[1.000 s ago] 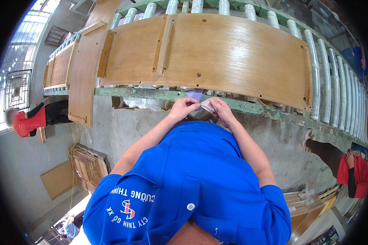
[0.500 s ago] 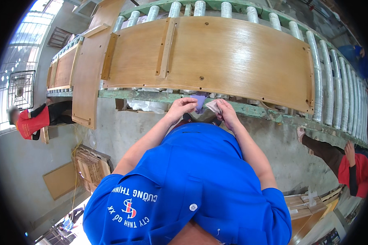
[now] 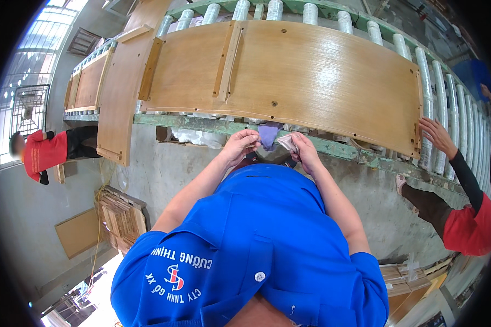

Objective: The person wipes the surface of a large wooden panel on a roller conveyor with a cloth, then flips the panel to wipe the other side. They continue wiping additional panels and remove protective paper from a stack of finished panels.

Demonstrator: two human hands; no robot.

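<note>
My left hand (image 3: pixel 242 147) is closed in a pinch in front of the conveyor's near rail; whatever its fingertips hold is too small to make out. A pale, pinkish folded piece (image 3: pixel 286 143), cloth or abrasive paper, is gripped by my right hand (image 3: pixel 306 152). Between the two hands a purple cloth (image 3: pixel 268 134) hangs at the rail, beside my left fingertips; I cannot tell whether they touch it. Just beyond lies a long varnished wood panel (image 3: pixel 322 82), flat on the rollers, with a cross batten (image 3: pixel 230 62) and several dark holes.
The green roller conveyor (image 3: pixel 333 146) curves away rightward. A co-worker in red (image 3: pixel 471 226) at right has a hand on the panel's end. Another person in red (image 3: pixel 45 155) stands at left. A second panel (image 3: pixel 117 98) lies crosswise at left. Stacked boards (image 3: pixel 123 218) sit on the floor.
The co-worker at right has reached out and put a hand on the panel's right end. More of the purple cloth shows between my hands, which stay almost in place. The view has shifted slightly.
</note>
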